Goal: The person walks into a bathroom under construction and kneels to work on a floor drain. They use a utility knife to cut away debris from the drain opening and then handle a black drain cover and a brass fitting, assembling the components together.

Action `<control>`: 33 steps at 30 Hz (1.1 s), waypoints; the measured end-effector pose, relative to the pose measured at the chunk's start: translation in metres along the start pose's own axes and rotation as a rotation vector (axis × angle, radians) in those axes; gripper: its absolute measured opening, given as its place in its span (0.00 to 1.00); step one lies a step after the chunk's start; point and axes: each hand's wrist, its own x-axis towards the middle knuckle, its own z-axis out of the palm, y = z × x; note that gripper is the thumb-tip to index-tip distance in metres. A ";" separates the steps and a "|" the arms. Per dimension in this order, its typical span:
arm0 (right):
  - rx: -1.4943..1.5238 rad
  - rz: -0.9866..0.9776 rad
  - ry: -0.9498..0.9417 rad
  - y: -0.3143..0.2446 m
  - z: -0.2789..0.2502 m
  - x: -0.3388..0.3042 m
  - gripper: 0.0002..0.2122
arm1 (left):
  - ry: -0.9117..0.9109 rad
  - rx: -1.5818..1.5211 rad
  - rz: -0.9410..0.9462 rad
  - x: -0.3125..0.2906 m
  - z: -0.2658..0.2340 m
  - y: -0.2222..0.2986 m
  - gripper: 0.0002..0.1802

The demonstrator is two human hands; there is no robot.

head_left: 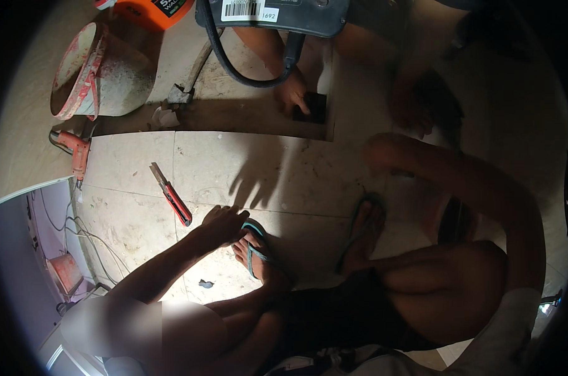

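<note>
My left hand hangs by the front of my left flip-flop, fingers loosely bent and apart, holding nothing that I can see. My right hand lies in deep shadow to the right; its fingers do not show clearly. Left of my left hand, a red utility knife rests on the pale floor tiles with its blade out. Across from me, another person's hand reaches down to a dark square opening. A second hand, not mine, is dim above my right hand.
A splashed bucket lies tipped at far left. Below it is an orange power drill. Loose cables trail beside a small red bucket. A black device with a hanging cable juts in from the top. The tiles end at a lower, rough strip.
</note>
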 end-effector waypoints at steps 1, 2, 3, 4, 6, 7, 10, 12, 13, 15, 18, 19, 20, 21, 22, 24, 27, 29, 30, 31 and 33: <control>-0.052 -0.002 0.015 -0.002 -0.007 0.001 0.14 | 0.025 0.003 -0.008 0.002 -0.003 -0.001 0.24; -0.092 -0.023 0.074 -0.005 -0.012 0.000 0.15 | 0.038 -0.004 -0.012 0.005 -0.006 -0.002 0.24; -0.098 0.003 0.035 -0.009 -0.015 0.000 0.15 | 0.052 -0.003 -0.020 0.008 -0.009 -0.003 0.24; -0.094 0.011 0.040 -0.011 -0.016 -0.001 0.16 | 0.079 0.008 -0.025 0.011 -0.011 -0.004 0.24; -0.061 0.034 0.014 -0.016 -0.014 -0.002 0.17 | 0.064 0.033 -0.021 0.015 -0.012 -0.003 0.25; -0.034 0.049 -0.017 -0.018 -0.012 -0.003 0.18 | 0.062 0.050 -0.017 0.017 -0.012 -0.001 0.25; 0.071 0.094 -0.125 -0.018 -0.002 -0.006 0.18 | 0.006 0.056 -0.004 0.020 -0.007 0.007 0.25; 0.150 0.123 -0.204 -0.017 0.004 -0.010 0.18 | -0.034 0.061 0.015 0.020 -0.004 0.015 0.26; 0.188 0.136 -0.244 -0.017 0.006 -0.012 0.18 | -0.033 0.058 0.030 0.018 -0.003 0.019 0.26; 0.126 0.072 -0.195 -0.015 0.006 -0.018 0.17 | -0.041 0.051 0.051 0.013 -0.005 0.024 0.25; -0.060 -0.074 0.171 -0.013 -0.008 -0.024 0.16 | -0.022 0.016 0.105 -0.003 -0.011 0.023 0.23; -0.031 -0.073 0.348 -0.013 -0.016 -0.024 0.15 | 0.021 -0.006 0.161 -0.011 -0.012 0.020 0.21; -0.012 0.000 0.425 -0.014 -0.026 -0.020 0.14 | 0.070 -0.031 0.218 -0.019 -0.012 0.017 0.20; 0.024 -0.050 0.585 -0.015 -0.034 -0.016 0.13 | 0.095 -0.028 0.284 -0.027 -0.010 0.015 0.17; 0.046 -0.033 0.650 -0.019 -0.049 -0.003 0.12 | 0.099 0.014 0.398 -0.034 -0.006 0.014 0.17; 0.093 0.031 0.662 -0.022 -0.068 0.021 0.10 | 0.347 -0.216 0.537 -0.040 0.009 0.016 0.15; 0.072 0.196 0.627 -0.032 -0.091 0.078 0.09 | 0.604 -0.281 0.579 -0.024 0.044 0.037 0.17; -0.017 0.354 0.661 -0.036 -0.083 0.109 0.08 | 0.687 -0.351 0.474 -0.015 0.076 0.056 0.22; -0.053 0.328 0.740 -0.034 -0.081 0.124 0.08 | 0.777 -0.424 0.470 -0.009 0.089 0.063 0.26; -0.075 0.334 0.776 -0.035 -0.073 0.134 0.08 | 0.692 -0.502 0.497 -0.004 0.101 0.070 0.31; -0.113 0.298 0.756 -0.029 -0.059 0.145 0.09 | 0.655 -0.597 0.327 0.001 0.119 0.080 0.30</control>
